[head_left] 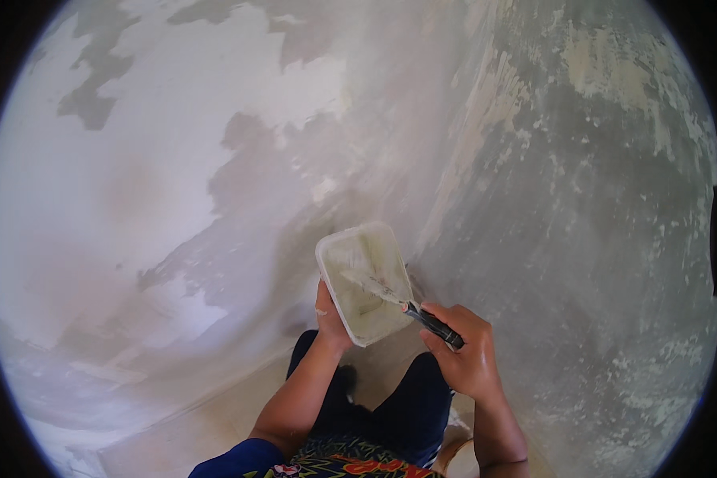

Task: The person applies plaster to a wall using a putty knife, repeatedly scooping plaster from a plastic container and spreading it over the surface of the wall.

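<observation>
My left hand [330, 319] is closed around the left side of a pale rectangular plastic tub [323, 256], holding it tilted so that its inside faces me. Whitish paste smears the tub's walls and bottom. In my right hand [468, 350] is a putty knife [433, 323] with a black handle. Its paste-coated blade reaches over the tub's right rim into the inside. Whether the blade's tip touches the bottom I cannot tell. Part of my left hand's fingers is hidden behind the tub.
A wall with white patches of plaster [151, 159] stands ahead and to the left. A rougher grey wall [581, 239], streaked with white, meets it in a corner just beyond the tub. Below lies a beige floor [207, 422]. A round-rimmed container [454, 458] shows partly beside my right leg.
</observation>
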`<state>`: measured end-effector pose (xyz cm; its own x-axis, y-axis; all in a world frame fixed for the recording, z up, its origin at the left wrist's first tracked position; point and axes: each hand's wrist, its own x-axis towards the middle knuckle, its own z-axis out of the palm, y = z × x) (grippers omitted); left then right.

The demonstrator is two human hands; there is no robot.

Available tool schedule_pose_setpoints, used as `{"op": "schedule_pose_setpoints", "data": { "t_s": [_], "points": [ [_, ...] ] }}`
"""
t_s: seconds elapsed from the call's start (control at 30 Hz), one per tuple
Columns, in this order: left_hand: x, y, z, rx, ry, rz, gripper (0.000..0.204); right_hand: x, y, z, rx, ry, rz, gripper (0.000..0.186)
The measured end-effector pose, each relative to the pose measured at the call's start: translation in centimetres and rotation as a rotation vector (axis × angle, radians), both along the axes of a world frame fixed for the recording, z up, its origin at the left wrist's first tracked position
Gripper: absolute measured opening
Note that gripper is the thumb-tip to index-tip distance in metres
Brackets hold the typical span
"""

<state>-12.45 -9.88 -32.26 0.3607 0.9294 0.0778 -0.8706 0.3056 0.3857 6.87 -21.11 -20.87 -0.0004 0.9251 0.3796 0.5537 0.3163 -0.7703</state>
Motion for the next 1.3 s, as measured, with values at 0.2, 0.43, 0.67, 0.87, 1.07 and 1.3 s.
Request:
{"op": "schedule_pose_setpoints", "data": {
  "t_s": [0.2,0.43,0.67,0.87,1.07,1.3],
  "points": [
    [6.9,5.7,2.6,-0.08,-0.091,-0.18,0.071,6.5,5.8,1.5,0.126,-0.13,-0.044,0.038],
    [11.1,7.0,12.0,-0.04,0.049,-0.021,0.075,10.6,7.5,11.6,0.101,-0.175,-0.021,0.044],
    [12.3,2.5,23.4,-0.05,0.052,-0.048,0.07,11.5,4.1,24.8,0.047,-0.452,0.025,0.057],
    [13.4,2.4,29.1,-0.126,0.079,0.032,0.065,10.0,3.1,28.5,-0.051,-0.393,0.039,0.048],
    [11.4,2.9,32.2,0.047,0.079,0.101,0.074,11.7,3.1,32.3,-0.07,-0.508,0.196,0.039],
    [11.1,3.1,35.8,0.0,0.133,0.096,0.077,12.3,4.6,34.5,0.125,-0.453,0.112,0.035]
  ]
}}
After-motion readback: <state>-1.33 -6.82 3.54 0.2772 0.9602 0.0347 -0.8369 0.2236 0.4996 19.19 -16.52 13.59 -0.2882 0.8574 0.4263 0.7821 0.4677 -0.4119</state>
